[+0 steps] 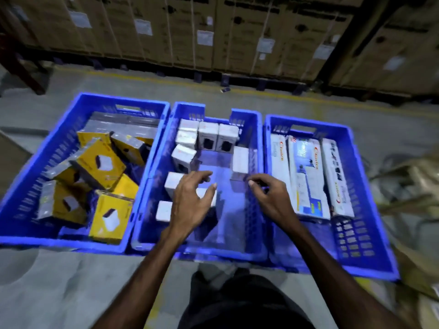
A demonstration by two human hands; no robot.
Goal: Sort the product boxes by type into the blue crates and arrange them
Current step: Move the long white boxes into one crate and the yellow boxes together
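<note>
Both forearms reach fwd over the middle blue crate (154,167). Left hand (191,203) hangs w/ fingers spread loose, gripping nothing, right above the near white boxes (174,185) by the crate's left wall. Right hand (269,194) has fingers curled, apparently empty, beside a white box (240,160) standing just beyond its fingertips. Long boxes (306,176) lie lengthwise in the right crate (370,210).

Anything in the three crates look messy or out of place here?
Yes: the yellow boxes in the left crate lie tumbled at mixed angles, while the white boxes and long boxes sit in rows.
</note>
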